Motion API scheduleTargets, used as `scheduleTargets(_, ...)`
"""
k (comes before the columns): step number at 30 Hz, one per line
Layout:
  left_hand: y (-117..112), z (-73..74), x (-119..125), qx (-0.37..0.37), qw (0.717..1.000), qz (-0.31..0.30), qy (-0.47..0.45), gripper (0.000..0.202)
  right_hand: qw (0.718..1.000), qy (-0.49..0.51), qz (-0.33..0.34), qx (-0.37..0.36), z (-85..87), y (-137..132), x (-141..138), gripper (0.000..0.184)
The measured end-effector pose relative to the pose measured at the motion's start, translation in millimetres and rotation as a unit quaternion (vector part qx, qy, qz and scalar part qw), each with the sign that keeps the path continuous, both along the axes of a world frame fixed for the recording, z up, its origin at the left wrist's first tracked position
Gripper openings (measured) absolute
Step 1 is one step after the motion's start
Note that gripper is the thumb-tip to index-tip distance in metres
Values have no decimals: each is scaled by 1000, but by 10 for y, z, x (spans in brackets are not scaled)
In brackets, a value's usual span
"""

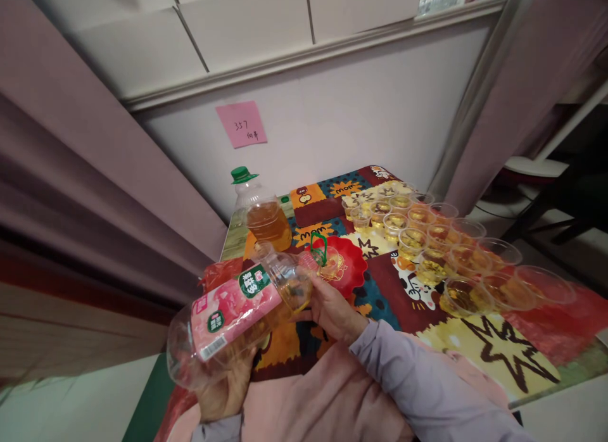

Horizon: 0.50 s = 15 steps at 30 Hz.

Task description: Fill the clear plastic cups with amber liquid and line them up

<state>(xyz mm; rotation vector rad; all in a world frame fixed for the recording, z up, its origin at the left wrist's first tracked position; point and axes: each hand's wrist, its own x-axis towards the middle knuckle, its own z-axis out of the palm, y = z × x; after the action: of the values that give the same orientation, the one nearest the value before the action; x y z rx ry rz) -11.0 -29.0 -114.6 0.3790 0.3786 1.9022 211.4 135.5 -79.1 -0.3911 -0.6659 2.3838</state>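
Note:
A large clear plastic bottle point(237, 312) with a pink label lies tilted in both my hands, its neck toward the red plate and its base toward me. Amber liquid shows in its lower side. My left hand point(225, 385) supports it from beneath near the base. Around the neck end, my right hand point(327, 306) is closed. Past the neck sits a red scalloped plate point(357, 265) with a gold pattern. Over the plate is a green loop point(319, 247); what it is attached to is unclear.
Several clear cups point(412, 241) of pale yellow liquid stand in rows at the right. A big jug point(268, 223) with a green cap stands behind my bottle. Red plastic film point(560, 325) lies on the patterned tablecloth point(327, 213). A wall and curtains surround the table.

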Motion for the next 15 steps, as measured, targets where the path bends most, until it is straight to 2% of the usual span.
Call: scheduleTargets(15, 14, 21, 20, 15, 1000, -15, -9, 66, 1000, -9, 3, 3, 45, -3, 7, 48)
